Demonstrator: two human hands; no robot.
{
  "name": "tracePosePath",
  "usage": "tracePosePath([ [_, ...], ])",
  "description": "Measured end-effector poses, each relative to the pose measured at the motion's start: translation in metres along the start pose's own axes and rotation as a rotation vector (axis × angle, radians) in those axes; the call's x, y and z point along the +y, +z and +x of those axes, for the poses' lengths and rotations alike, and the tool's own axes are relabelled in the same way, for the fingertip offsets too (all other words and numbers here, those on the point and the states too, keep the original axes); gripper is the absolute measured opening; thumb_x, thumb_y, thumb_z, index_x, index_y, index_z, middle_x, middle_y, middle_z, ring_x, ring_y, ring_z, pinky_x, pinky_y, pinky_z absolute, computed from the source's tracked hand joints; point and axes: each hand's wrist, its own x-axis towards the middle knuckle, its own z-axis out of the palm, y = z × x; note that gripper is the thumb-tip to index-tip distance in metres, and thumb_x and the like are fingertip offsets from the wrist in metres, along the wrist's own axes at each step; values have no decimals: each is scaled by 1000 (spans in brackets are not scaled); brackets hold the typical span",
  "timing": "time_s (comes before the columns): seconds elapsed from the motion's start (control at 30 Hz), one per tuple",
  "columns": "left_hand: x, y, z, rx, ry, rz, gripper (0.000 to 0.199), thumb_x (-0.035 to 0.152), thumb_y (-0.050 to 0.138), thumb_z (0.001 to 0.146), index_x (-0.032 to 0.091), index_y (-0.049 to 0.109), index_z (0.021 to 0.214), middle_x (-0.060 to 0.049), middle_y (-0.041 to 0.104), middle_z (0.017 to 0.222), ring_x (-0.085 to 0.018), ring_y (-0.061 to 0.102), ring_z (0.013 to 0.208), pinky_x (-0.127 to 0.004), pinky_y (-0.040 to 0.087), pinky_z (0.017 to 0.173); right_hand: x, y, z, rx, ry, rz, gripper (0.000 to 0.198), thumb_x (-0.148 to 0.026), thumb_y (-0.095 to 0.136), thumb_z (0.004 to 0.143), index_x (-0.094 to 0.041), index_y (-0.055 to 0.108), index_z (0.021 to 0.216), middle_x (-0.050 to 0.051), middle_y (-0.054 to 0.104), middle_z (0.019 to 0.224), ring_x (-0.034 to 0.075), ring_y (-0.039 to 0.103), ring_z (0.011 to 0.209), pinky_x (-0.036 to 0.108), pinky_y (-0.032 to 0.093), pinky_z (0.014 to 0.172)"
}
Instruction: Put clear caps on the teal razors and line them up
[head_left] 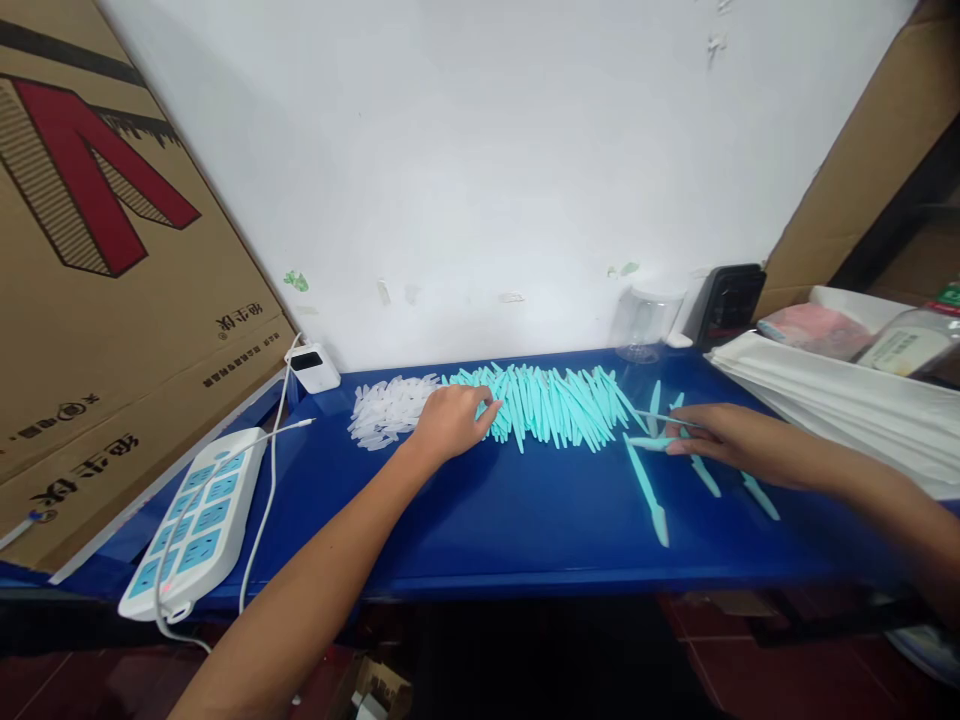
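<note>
Teal pile (559, 408) near wall (480, 180), white bits (386, 410) adjoining at left. Left hand (454, 418) over pile's left end; fingers curled, cannot tell whether pinching. Right hand (709, 437): fingers pinching teal stick (651, 443) among loose sticks (658, 522). Bench (487, 525) strip separates pile from front edge.

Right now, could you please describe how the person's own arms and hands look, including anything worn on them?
The left hand and right hand are ungloved. The left forearm and right forearm are bare as far as the picture shows, with no sleeve, watch or bracelet visible. Some fingers are hidden, so rings cannot be fully ruled out.
</note>
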Motion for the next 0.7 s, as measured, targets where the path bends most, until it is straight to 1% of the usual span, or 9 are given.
tracePosePath([
  [0.03,1,0,-1,8,17,-34,41,47,47,106,19,76,100,-8,73,76,-24,69,72,-31,44,66,-2,-7,5,-80,-13,8,38,-55,55,99,-22,67,85,4,61,68,20,54,63,32,37,63],
  [0.07,3,0,-1,20,37,-79,42,48,47,106,19,76,102,-7,72,74,-22,67,70,-31,43,65,-6,-14,10,-120,-19,8,38,-55,52,101,-21,66,91,3,61,71,20,53,65,32,36,64],
  [0.13,9,-1,-4,45,79,-204,42,51,47,106,19,74,110,-3,68,68,-19,64,65,-29,41,63,-20,-24,22,-111,-24,4,44,-61,50,102,-20,64,93,1,57,71,18,48,64,31,35,63],
  [0.2,17,-1,-6,57,111,-364,43,54,48,106,19,70,118,1,63,66,-16,59,60,-28,40,62,-40,-27,38,-102,-97,20,48,-67,50,100,-20,63,93,-1,53,71,16,44,64,29,34,63],
  [0.3,28,-1,-9,48,132,-581,43,55,47,107,18,64,120,4,59,67,-13,54,55,-27,39,60,-72,-19,64,-154,-222,52,50,-70,56,96,-21,63,90,-2,53,72,15,43,63,28,31,60],
  [0.43,30,0,-10,20,151,-603,43,52,42,109,18,66,98,3,55,64,-13,51,56,-28,37,60,-102,-1,92,-195,-309,84,48,-68,59,96,-21,66,92,-1,55,72,15,42,59,29,28,58],
  [0.5,27,0,-9,0,141,-604,47,50,38,111,18,67,91,2,56,63,-14,52,57,-28,38,61,-109,6,99,-178,-331,71,47,-66,57,99,-20,66,92,0,55,71,14,42,58,30,28,59],
  [0.57,25,-1,-9,-14,111,-644,49,49,36,111,18,68,91,1,56,62,-14,52,56,-28,38,61,-111,12,101,-158,-348,61,46,-64,56,100,-20,65,91,0,54,69,15,42,58,30,27,60],
  [0.7,24,0,-9,-43,93,-723,43,52,43,109,19,64,93,3,54,60,-13,49,52,-27,35,56,-111,23,98,-135,-362,85,47,-63,53,102,-20,59,85,-2,50,66,14,39,58,30,24,60],
])
